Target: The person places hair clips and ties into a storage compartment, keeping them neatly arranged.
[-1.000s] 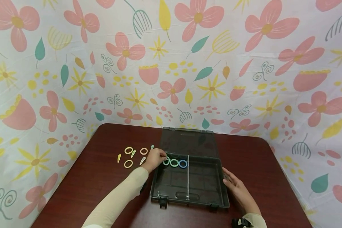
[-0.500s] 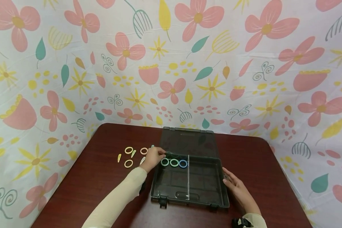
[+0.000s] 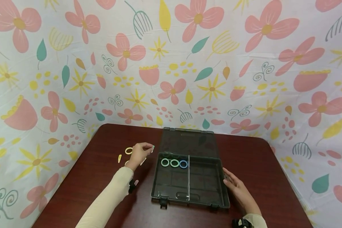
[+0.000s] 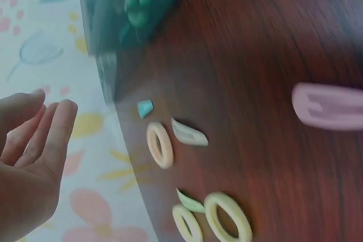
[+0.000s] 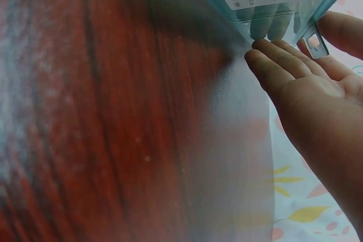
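My left hand point(image 3: 138, 153) reaches over the small hair items left of the box, thumb and fingertips right at a teal snap hair clip point(image 3: 153, 147). In the left wrist view the fingers are loosely extended with nothing between them, and the teal clip point(image 4: 145, 109) lies on the table. Near it are a peach hair tie point(image 4: 160, 144) and a white hair clip point(image 4: 190, 134). My right hand point(image 3: 240, 191) rests against the right side of the dark translucent box point(image 3: 208, 182), fingers straight at its wall and thumb by a clear tab point(image 5: 315, 42).
Two green hair ties point(image 3: 169, 162) and a blue one point(image 3: 183, 164) line the back of the left compartment, beside a clear divider point(image 3: 188, 180). The lid point(image 3: 189, 142) lies folded back. A pink clip point(image 3: 136, 182) lies beside the left wrist; a yellow clip point(image 3: 119, 158) lies farther left.
My left hand has let go of a green hair tie at the box's back left corner and moved left to the teal clip. The right hand stays at the box.
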Demonstrator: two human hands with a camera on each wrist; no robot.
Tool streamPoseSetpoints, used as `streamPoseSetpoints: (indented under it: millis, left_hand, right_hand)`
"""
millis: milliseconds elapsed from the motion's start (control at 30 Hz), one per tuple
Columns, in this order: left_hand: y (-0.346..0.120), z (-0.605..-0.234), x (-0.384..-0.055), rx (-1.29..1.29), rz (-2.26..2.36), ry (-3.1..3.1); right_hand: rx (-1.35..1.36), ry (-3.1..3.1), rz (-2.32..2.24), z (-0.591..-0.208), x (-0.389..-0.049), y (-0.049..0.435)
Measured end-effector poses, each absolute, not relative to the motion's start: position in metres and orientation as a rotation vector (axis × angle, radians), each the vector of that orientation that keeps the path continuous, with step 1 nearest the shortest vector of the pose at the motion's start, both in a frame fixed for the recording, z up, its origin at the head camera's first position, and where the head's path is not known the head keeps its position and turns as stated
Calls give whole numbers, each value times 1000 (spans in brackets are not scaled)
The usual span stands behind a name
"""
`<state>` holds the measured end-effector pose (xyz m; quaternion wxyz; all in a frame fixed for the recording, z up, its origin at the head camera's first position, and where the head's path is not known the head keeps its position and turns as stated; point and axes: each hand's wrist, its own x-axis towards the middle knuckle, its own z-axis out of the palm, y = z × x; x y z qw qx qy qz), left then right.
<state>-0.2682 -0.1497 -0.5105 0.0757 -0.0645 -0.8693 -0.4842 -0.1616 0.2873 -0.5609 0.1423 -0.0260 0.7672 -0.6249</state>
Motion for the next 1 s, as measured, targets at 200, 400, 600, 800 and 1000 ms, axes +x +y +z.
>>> streamPoseSetpoints:
  millis: [200,400,600,800,1000]
  left_hand:
    - [-174,-513,-267,-83,-1437,-2614]
    - [-202,-522,-267,29,-1421,-2552]
    - [-232,-537,-264,192,-1447,-2517]
    - [-247,-550,-253,259,-1439,-2572]
    - [-250,-562,-244,244,-1350,-2654]
  right_hand:
    - [-48,2215,-1793,-562,-162,287]
    - [-34,2198,-1810,-565,-161,287]
    - [-39,2197,-1818,-567,-162,289]
    - [-35,2203,-1816,-566,-161,288]
    - [-34,2188,-1829,-565,-162,287]
